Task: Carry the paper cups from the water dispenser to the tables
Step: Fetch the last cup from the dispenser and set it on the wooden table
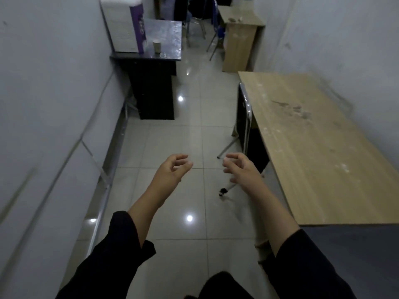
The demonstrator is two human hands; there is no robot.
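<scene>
One paper cup (157, 46) stands upright on the dark counter (170, 35) at the far end of the room, just beside the white and purple water dispenser (126, 26) that sits on the same counter against the left wall. From this angle the inside of the cup cannot be made out, so whether it holds anything cannot be told. No other cup can be counted; it is the only one in view.

Taking that dark counter as the landmark: a small wooden counter (239, 20) stands across the aisle from it against the right wall, with a few small scraps on its top too blurred to identify. A blue-framed chair (217, 29) sits between the two. Nearer than the dark counter, on the opposite side of the tiled floor (190, 137), a long wooden counter (319, 152) runs along the right wall, its top bare apart from pale smudges. A chair with a chrome frame (246, 126) is tucked against its edge.

Two hands are raised over the floor, well short of the dark counter. The left hand (173, 168) is loosely curled, fingers apart from the thumb, holding nothing. The right hand (239, 167) is likewise half open with fingers spread and curved, empty and touching nothing. Both forearms emerge from dark sleeves (127, 234).
</scene>
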